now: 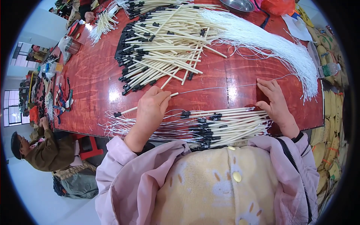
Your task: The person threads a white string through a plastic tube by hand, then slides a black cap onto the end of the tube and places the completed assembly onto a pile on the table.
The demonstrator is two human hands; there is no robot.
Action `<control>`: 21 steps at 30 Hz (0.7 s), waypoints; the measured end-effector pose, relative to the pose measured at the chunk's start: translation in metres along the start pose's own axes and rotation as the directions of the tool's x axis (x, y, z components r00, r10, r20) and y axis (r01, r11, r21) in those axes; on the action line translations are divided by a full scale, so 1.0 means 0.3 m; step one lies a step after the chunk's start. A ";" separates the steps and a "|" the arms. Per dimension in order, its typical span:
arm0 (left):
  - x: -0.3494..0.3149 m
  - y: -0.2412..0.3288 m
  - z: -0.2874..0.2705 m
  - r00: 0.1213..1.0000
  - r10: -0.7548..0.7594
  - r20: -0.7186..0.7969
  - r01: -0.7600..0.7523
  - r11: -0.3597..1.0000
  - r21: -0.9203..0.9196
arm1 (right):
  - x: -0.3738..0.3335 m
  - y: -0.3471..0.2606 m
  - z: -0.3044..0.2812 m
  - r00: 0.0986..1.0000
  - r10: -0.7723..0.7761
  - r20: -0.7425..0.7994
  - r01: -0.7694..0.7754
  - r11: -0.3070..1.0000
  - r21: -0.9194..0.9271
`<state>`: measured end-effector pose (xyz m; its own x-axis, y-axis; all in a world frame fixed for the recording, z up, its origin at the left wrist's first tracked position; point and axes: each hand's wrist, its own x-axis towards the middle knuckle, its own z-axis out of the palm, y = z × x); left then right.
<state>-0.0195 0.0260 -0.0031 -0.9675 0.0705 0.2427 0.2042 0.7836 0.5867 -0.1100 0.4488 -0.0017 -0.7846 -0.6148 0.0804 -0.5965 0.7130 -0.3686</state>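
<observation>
My left hand (pixel 150 105) is closed around a pale, thin stick (pixel 129 110) with a black fitting at its left end, held over the red table. From the stick's right end a white string (pixel 219 87) runs across to my right hand (pixel 274 103). That hand's thumb and fingers are apart, with the string passing at its fingertips and on toward a thick bundle of white strings (pixel 270 39). Whether it is pinched between two fingers I cannot tell. Just in front of me lies a row of similar sticks (pixel 240 122), their black fittings to the left, strings trailing left.
A large pile of sticks (pixel 168 41) covers the far middle of the red table (pixel 93 86). A metal bowl (pixel 238 5) stands at the back and a plastic bottle (pixel 330 70) at the right edge. Another person (pixel 45 153) sits at the left; stacked sacks (pixel 330 112) line the right.
</observation>
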 end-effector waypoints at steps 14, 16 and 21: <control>0.009 0.004 0.018 1.000 0.010 0.011 -0.010 0.999 0.034 | -0.002 -0.012 0.009 1.000 0.011 0.016 -0.011 1.000 -0.027; 0.013 0.000 0.024 1.000 0.006 0.031 -0.007 0.999 0.053 | -0.002 -0.007 0.008 1.000 0.004 0.024 -0.003 1.000 -0.028; 0.040 0.028 0.056 0.998 0.021 0.065 -0.025 0.998 0.059 | -0.003 0.015 0.010 1.000 -0.016 0.027 0.016 1.000 -0.006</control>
<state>-0.0320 0.0438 -0.0083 -0.9707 0.1269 0.2040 0.2190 0.8165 0.5342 -0.1116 0.4516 -0.0062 -0.7700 -0.6351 0.0614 -0.6103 0.7049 -0.3615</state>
